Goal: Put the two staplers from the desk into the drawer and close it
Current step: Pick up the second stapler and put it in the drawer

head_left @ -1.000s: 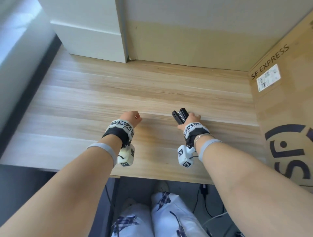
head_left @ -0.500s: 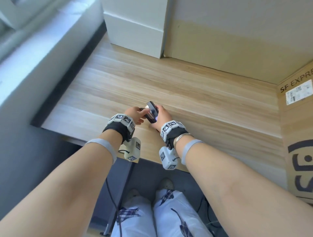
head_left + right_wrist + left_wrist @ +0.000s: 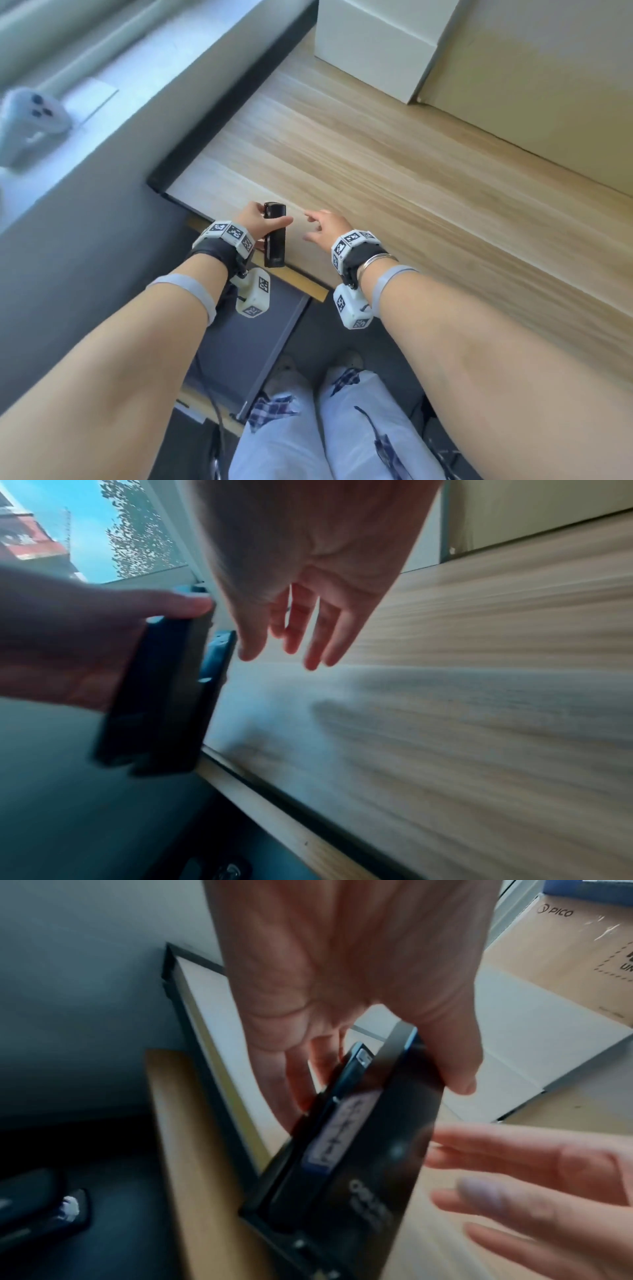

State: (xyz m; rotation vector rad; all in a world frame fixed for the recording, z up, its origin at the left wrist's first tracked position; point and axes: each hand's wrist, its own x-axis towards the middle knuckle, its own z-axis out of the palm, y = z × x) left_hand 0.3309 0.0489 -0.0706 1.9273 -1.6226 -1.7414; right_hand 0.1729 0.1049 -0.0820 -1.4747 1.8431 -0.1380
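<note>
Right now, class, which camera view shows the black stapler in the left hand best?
The head view: the whole stapler shows, gripped by the left hand at the desk's front edge. The left wrist view crops it close and blurred; the right wrist view shows a blurred side.

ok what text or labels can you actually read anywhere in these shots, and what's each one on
"PICO": on the brown cardboard box, top right of the left wrist view.
A dashed frame with cut-off letters on the same box: too little shows to read.
White print on the black stapler that the left hand holds: blurred, unreadable.
Pale sticker on that stapler: unreadable.
Wrist marker squares: patterns, no words.
</note>
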